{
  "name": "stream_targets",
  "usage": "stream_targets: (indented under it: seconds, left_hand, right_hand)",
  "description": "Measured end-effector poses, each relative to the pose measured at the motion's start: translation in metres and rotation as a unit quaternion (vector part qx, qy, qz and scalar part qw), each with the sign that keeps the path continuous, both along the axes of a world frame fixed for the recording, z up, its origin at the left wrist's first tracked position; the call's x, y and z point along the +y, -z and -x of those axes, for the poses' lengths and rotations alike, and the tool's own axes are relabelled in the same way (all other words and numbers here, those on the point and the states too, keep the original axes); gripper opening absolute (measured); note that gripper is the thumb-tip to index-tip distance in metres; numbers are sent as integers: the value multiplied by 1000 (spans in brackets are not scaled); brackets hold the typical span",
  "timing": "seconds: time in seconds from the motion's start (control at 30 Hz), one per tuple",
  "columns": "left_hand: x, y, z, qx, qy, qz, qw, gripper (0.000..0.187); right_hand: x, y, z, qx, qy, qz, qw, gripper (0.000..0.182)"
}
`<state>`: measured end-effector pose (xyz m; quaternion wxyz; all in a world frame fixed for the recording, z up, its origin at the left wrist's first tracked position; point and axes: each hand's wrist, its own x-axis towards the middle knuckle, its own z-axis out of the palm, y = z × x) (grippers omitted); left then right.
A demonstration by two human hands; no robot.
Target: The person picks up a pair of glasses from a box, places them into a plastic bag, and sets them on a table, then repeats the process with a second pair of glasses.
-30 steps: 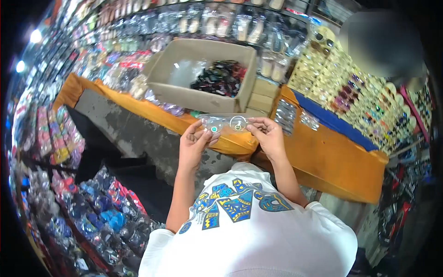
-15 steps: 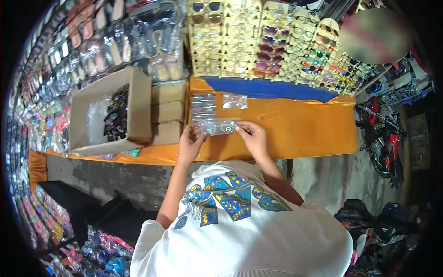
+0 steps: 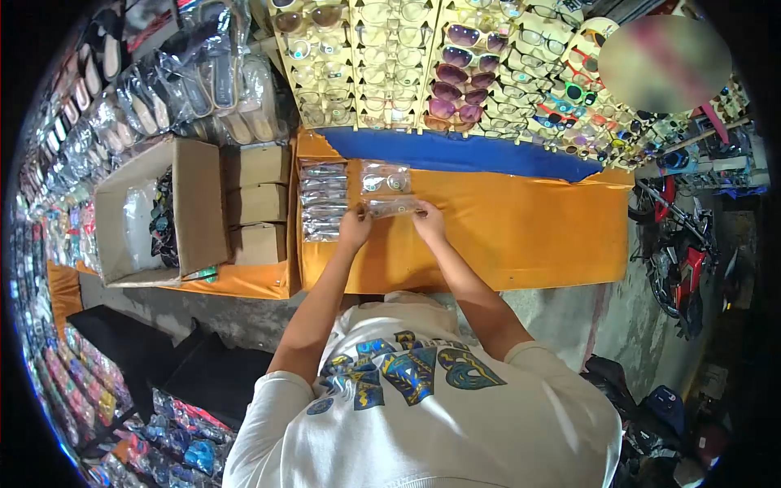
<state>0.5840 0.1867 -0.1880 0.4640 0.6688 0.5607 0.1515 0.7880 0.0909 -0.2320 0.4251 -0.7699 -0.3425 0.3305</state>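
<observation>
A pair of clear glasses in a plastic sleeve (image 3: pixel 389 208) is stretched flat between my two hands, low over the orange tabletop (image 3: pixel 521 232). My left hand (image 3: pixel 355 227) pinches the sleeve's left end, and my right hand (image 3: pixel 429 221) grips the right end. Just beyond it lies another pair of bagged glasses (image 3: pixel 385 179). To the left of my left hand, several bagged packs (image 3: pixel 324 203) form a neat column.
On the left stands an open cardboard box (image 3: pixel 199 211) with dark items and plastic inside, beside stacked small brown boxes (image 3: pixel 257 203). Display boards of glasses and sunglasses (image 3: pixel 390 73) rise behind a blue strip (image 3: pixel 472 154). Bagged shoes (image 3: pixel 211 81) hang at upper left.
Both hands have moved the sleeved glasses forward and lower, bringing them just below the other bagged pair. The view has shifted, showing more of the pack column.
</observation>
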Motion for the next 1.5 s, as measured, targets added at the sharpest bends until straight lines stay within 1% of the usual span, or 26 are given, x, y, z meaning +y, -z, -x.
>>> stream_targets:
  seconds: [0.07,0.13,0.2,0.23,0.27,0.3,0.33,0.37,0.43,0.5,0.53,0.63,0.67,0.7,0.77,0.83,0.9,1.0,1.03,1.1,1.2,1.27,1.33,1.37,1.47,1.5]
  left_hand:
    - [8,12,-9,0,-17,1,1000,42]
    - [16,13,-17,-2,-33,-1,999,43]
    - [22,14,-20,-5,-15,6,1000,43]
    - [25,26,-21,-3,-16,10,1000,43]
    - [29,37,-21,-45,-15,10,999,44]
    - [31,43,-22,-87,-13,12,996,44]
    - [29,49,-22,-86,-15,17,996,44]
    - [28,53,-23,-90,-26,9,996,43]
    - [28,68,-21,-93,-40,2,995,43]
    - [31,76,-20,-30,-6,-32,999,42]
    - [30,77,-20,-29,-7,-30,999,42]
    - [25,90,-21,-27,-28,-6,999,40]
    - [25,96,-22,-34,-34,-35,998,39]
    - [25,92,-23,-41,-39,-64,996,38]
    - [24,83,-22,-9,-33,-50,998,38]
    - [24,75,-20,24,-25,-36,999,37]
    - [22,69,-19,-14,-13,-60,998,39]
    - [17,63,-15,5,-20,-77,997,37]
    - [12,49,-14,5,-20,-79,997,37]
    - [-5,15,-4,-40,-34,-78,996,34]
    - [-36,-23,24,-31,-33,-75,996,30]
    - [-58,-29,52,-57,-48,-85,994,28]
    - [-77,-28,85,-93,-75,-85,989,25]
    - [-87,-28,101,-105,-90,-81,987,24]
    - [-109,-50,146,-102,-163,-85,978,22]
    - [-116,-45,165,-127,-204,-48,970,21]
  right_hand:
    - [8,8,-5,-15,-1,-9,1000,31]
    - [18,11,-9,-21,-14,76,997,38]
    - [26,25,-11,-20,-12,73,997,38]
    - [29,36,-13,-22,-11,68,997,38]
    - [32,47,-14,-20,-12,71,997,38]
    - [33,54,-13,11,-14,50,999,39]
    - [33,61,-14,42,-15,29,999,40]
    - [31,68,-15,43,-15,33,998,40]
    - [33,66,-15,37,-29,41,998,42]
    - [33,60,-14,17,-31,51,998,39]
    - [33,55,-13,-3,-30,59,998,37]
    - [31,40,-12,18,-29,66,997,38]
    - [32,36,-12,18,-29,67,997,38]
    - [32,42,-12,44,-29,44,998,41]
    - [31,52,-12,71,-29,20,997,44]
    - [28,51,-10,84,-24,-4,996,54]
    - [23,46,-7,87,-13,-9,996,58]
    - [19,35,-4,90,-10,-3,996,62]
    - [16,37,-6,93,-15,10,996,63]
    - [9,45,-5,103,-8,-10,995,62]
    - [-3,47,-6,105,-15,-50,993,60]
    - [-15,46,-7,93,-28,-74,993,60]
    - [-27,44,-6,69,-2,-38,997,56]
    - [-33,36,-5,65,-4,-45,997,56]
    - [-49,19,3,42,3,-49,998,49]
    - [-53,22,4,28,13,-54,998,47]
